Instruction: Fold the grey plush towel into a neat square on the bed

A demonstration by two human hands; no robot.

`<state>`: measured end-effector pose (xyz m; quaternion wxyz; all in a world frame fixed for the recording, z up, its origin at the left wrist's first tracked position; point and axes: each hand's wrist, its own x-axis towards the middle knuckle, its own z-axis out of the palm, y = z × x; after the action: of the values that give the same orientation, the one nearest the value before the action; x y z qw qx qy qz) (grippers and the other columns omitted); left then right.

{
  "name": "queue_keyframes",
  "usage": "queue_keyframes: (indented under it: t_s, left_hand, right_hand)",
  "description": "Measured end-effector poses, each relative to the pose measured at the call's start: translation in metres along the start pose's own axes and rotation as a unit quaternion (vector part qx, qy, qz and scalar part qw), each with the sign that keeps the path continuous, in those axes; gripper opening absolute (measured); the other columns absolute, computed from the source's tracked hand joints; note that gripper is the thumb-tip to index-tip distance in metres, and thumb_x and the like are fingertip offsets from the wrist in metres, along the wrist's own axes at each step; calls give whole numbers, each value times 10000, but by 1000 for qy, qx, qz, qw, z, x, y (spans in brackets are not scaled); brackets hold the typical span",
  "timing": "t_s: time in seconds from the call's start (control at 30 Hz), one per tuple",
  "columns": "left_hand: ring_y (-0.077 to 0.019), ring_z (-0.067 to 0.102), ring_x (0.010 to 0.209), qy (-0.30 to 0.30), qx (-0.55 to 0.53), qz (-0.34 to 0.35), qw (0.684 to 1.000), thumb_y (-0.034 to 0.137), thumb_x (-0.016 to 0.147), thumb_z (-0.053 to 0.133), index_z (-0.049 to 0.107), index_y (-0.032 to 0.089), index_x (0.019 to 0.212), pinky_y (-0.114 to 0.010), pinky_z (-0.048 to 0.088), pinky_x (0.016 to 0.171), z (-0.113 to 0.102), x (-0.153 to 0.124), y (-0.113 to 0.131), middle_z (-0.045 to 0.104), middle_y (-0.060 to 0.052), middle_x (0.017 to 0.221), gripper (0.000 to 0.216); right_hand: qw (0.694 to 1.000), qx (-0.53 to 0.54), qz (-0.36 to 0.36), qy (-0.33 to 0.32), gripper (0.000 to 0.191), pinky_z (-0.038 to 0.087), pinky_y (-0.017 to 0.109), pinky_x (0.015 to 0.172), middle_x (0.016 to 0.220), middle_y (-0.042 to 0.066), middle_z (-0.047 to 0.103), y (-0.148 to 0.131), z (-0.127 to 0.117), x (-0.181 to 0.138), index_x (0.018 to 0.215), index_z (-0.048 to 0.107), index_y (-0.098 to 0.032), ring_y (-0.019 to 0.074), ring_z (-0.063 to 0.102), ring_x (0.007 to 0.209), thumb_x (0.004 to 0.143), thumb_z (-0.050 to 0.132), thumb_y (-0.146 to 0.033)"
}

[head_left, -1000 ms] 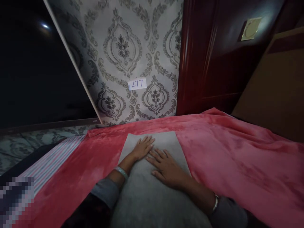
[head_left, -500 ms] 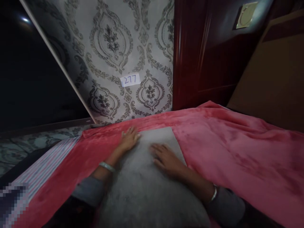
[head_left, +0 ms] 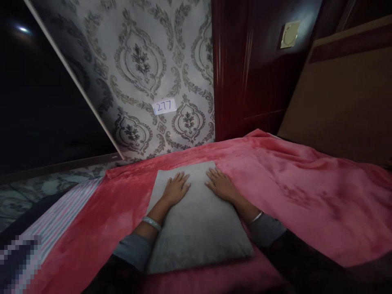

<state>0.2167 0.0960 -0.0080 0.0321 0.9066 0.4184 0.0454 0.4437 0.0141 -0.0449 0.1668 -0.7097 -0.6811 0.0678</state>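
"Where are your hands?"

"My left hand [head_left: 177,188] and right hand [head_left: 221,184] lie palm down on the far end of a grey plush pillow [head_left: 199,230], just apart."

"Gripping it?"

"No, my fingers [head_left: 179,178] are open and spread flat on it."

"Where's the pillow?"

"Low in the middle of the frame, flat on a rumpled pink-red blanket [head_left: 309,196], with a striped sheet [head_left: 58,212] at lower left."

"What's beyond?"

"Upper middle, damask wallpaper [head_left: 137,65] carrying a paper label [head_left: 164,106] that reads 277. To its right stands a dark red wooden panel [head_left: 241,69] with a small brass plate [head_left: 289,34]."
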Motion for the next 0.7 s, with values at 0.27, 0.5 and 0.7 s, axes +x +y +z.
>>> queue_keyframes:
  t_s: [0.27, 0.5, 0.7]
  left_hand:
    - [-287, 157, 1511, -29, 10, -85, 996, 490, 982, 322, 336, 268, 1525, -584, 186, 1183, -5, -52, -51, 228, -81, 1630, 587]
    - [-288, 234, 1492, 41, -21, -178, 983, 455, 982, 328, 380, 190, 1508, -442, 267, 1187, 5, -63, -55, 264, -138, 1619, 592]
    - [-300, 251, 1486, 40, -19, -193, 980, 455, 988, 315, 361, 210, 1519, -465, 278, 1175, 5, -69, -46, 225, -158, 1627, 586]
  right_hand:
    - [982, 137, 109, 76, 536, 458, 368, 983, 1301, 129, 638, 20, -11, 8, 1371, 565, -134, 247, 578, 1205, 993, 218, -288]
    - [974, 134, 177, 33, 326, 503, 269, 651, 825, 98, 731, 24, -28, 22, 961, 724, -120, 196, 682, 745, 951, 463, -315]
    - [967, 85, 233, 62, 301, 494, 293, 752, 1119, 152, 700, 7, -18, 14, 1110, 675, -120, 259, 661, 1020, 930, 459, -227]
